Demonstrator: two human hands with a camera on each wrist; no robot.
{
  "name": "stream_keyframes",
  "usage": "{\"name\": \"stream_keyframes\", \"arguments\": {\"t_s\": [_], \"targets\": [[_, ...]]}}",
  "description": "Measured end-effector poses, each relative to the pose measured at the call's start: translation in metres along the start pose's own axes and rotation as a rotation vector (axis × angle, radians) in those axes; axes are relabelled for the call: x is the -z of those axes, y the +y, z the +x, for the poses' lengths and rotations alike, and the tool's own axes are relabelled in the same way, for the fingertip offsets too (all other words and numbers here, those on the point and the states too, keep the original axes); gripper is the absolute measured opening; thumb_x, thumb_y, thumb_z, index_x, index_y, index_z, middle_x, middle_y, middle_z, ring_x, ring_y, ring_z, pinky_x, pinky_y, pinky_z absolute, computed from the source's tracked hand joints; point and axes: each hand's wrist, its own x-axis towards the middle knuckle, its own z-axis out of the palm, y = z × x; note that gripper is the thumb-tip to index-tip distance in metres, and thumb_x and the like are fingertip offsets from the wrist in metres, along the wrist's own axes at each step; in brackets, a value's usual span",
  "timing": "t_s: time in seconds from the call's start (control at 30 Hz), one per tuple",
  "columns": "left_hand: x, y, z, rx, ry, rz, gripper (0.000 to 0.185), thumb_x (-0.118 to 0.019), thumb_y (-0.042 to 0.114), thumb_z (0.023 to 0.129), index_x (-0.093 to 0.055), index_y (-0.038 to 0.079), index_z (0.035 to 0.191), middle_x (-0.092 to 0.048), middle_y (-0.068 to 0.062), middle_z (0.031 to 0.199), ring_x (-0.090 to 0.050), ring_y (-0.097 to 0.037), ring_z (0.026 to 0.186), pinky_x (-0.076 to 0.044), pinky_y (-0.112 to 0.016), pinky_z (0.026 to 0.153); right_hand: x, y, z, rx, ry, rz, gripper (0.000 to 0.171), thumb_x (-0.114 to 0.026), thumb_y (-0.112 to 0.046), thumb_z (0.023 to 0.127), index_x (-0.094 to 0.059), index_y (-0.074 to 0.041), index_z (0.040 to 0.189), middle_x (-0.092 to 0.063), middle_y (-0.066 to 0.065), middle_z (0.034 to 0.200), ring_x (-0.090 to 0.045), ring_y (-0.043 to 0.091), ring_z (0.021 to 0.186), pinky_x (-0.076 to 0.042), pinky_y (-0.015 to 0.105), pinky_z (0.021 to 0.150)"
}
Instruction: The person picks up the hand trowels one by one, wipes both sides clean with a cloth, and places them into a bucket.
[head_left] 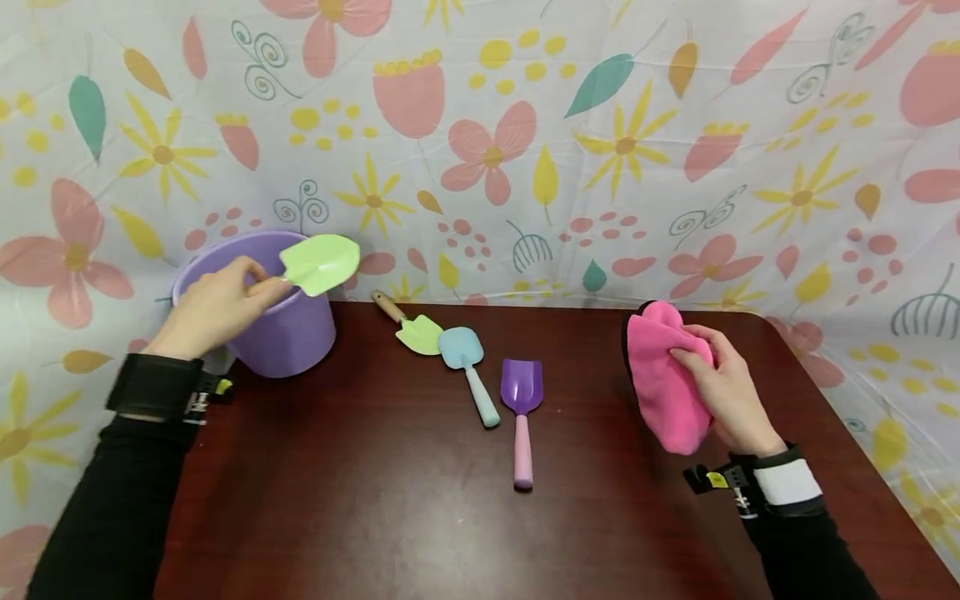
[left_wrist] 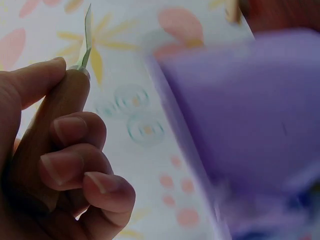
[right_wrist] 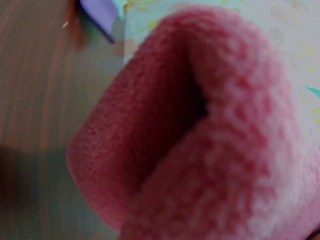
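Left hand (head_left: pixel 213 304) fingers curl round the green trowel (head_left: pixel 321 263) handle; right hand (head_left: pixel 723 387) apparently clutches the pink cloth (head_left: pixel 660 375).

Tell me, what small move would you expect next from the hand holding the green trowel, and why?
Probably lowering it into the purple bucket. The left hand grips the green trowel right over the bucket's rim, while three other scoops lie on the table and the right hand holds a pink cloth.

Two black-sleeved arms reach forward, each wearing a wrist strap: the left hand (head_left: pixel 217 304) is raised at the left with fingers curled in a grip, while the right hand (head_left: pixel 723 387) rests low at the right, fingers pinched.
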Motion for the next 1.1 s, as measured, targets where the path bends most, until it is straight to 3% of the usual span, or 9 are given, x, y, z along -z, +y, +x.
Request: {"name": "stream_keyframes", "arguments": {"t_s": [0.17,0.27,0.4,0.57,0.83,0.97,1.1], "targets": [[0.025,-0.035,-0.004,0.049,-0.072,0.03,0.066,-0.049,0.06,0.095,-0.046,-0.003,0.114,-0.058,-0.016,0.088,-0.054,-0.03,0.07,-0.04,-0.039,0.056,0.003,0.008,-0.002,0.058,-0.021,-0.276,0.048,-0.06,-0.027,0.099,-0.046,-0.003,0.138,-0.053,0.013,0.126,-0.054,0.01,0.094,-0.044,0.014,0.074],[0.034,-0.05,-0.004,0.064,-0.075,0.091,0.059,-0.048,0.058,0.096,-0.048,-0.001,0.096,-0.05,-0.011,0.075,-0.047,-0.028,0.066,-0.034,-0.037,0.056,0.002,0.013,-0.001,0.079,-0.063,-0.39,0.049,-0.06,-0.028,0.099,-0.047,-0.002,0.138,-0.057,0.018,0.122,-0.054,0.016,0.094,-0.044,0.017,0.073],[0.036,-0.061,0.0,0.07,-0.129,0.15,0.056,-0.049,0.058,0.096,-0.044,0.007,0.071,-0.037,-0.002,0.063,-0.04,-0.023,0.058,-0.028,-0.036,0.054,0.004,0.018,-0.001,0.063,-0.111,-0.49,0.05,-0.058,-0.031,0.099,-0.045,-0.002,0.138,-0.056,0.02,0.122,-0.052,0.028,0.099,-0.044,0.032,0.079],[0.027,-0.066,0.01,0.04,-0.168,0.178,0.053,-0.06,0.051,0.092,-0.045,0.013,0.059,-0.037,0.003,0.055,-0.04,-0.02,0.052,-0.028,-0.033,0.05,0.005,0.024,0.001,0.039,-0.132,-0.524,0.05,-0.06,-0.034,0.098,-0.048,-0.005,0.137,-0.054,0.021,0.129,-0.051,0.037,0.109,-0.04,0.05,0.087],[0.016,-0.061,0.028,0.044,-0.214,0.217,0.042,-0.068,0.046,0.086,-0.065,0.014,0.06,-0.053,0.003,0.056,-0.052,-0.023,0.061,-0.036,-0.036,0.05,0.0,0.038,0.002,-0.011,-0.218,-0.578,0.052,-0.067,-0.027,0.094,-0.048,-0.005,0.137,-0.053,0.022,0.131,-0.049,0.039,0.116,-0.04,0.054,0.092],[0.009,-0.06,0.036,0.046,-0.219,0.234,0.039,-0.072,0.039,0.083,-0.063,0.013,0.056,-0.053,0.003,0.053,-0.053,-0.025,0.061,-0.037,-0.037,0.052,-0.002,0.045,0.003,-0.005,-0.255,-0.617,0.051,-0.068,-0.024,0.093,-0.049,-0.003,0.136,-0.052,0.023,0.132,-0.049,0.04,0.117,-0.04,0.055,0.092],[0.003,-0.06,0.043,0.07,-0.204,0.257,0.031,-0.075,0.035,0.08,-0.068,0.009,0.065,-0.06,-0.004,0.063,-0.057,-0.034,0.071,-0.04,-0.05,0.063,-0.004,0.049,0.003,-0.019,-0.281,-0.649,0.051,-0.067,-0.021,0.093,-0.049,-0.002,0.136,-0.051,0.026,0.132,-0.048,0.042,0.118,-0.041,0.056,0.092]]}}
